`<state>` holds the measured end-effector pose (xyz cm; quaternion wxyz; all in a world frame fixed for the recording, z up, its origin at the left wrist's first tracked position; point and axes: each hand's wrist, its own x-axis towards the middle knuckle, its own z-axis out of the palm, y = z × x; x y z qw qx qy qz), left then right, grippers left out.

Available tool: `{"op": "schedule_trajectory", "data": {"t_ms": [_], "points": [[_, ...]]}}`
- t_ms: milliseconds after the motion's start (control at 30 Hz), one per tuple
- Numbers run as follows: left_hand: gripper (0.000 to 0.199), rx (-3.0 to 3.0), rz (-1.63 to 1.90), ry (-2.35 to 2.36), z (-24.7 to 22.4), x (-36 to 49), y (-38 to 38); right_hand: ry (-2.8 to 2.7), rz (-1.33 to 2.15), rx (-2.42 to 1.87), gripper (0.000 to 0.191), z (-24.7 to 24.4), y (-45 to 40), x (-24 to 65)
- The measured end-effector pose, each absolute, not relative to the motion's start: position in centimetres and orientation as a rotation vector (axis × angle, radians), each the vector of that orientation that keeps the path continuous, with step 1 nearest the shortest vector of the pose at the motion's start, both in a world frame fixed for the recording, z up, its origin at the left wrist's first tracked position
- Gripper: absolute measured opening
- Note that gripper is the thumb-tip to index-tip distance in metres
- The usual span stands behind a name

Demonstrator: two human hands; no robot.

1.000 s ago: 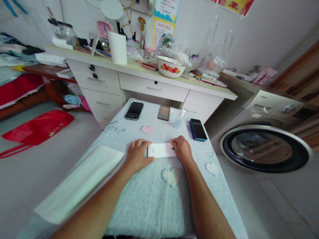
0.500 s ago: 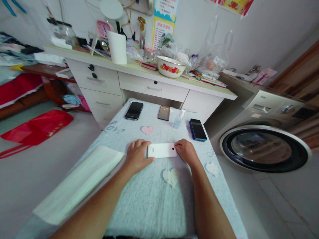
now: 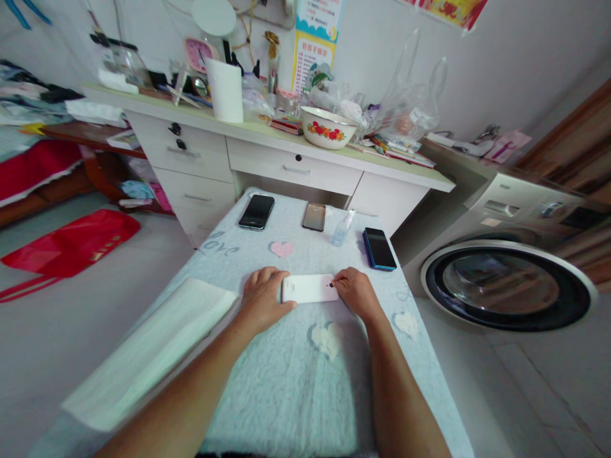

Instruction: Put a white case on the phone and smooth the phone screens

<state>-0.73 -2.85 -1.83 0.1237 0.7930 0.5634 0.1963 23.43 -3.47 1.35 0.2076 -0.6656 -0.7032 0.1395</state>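
Phone (image 3: pixel 309 289): flat, best steadied lightly.
Left hand (image 3: pixel 261 299): I grasp one end, thumb and forefinger astride.
Right hand (image 3: pixel 357 292): touching beside the lens (image 3: pixel 331 285); whether gripping, I cannot tell.

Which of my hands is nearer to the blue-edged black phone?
Right. Your right hand is to the near left of the blue-edged black phone; your left hand is farther left, at the left end of the white phone.
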Motion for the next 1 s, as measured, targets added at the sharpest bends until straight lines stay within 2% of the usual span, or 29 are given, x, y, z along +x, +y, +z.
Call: {"op": "schedule_trajectory", "data": {"t_ms": [300, 1000], "points": [[0.058, 2.294, 0.553, 1.644, -1.5, -0.7, -3.0, -1.897, 0.145, -1.932, 0.019, 0.2, -2.5, 21.6], [0.057, 2.284, 0.544, 1.647, -1.4, -0.6, -3.0, -2.184, 0.192, -1.769, 0.027, 1.1, -4.1, 19.8]]}}
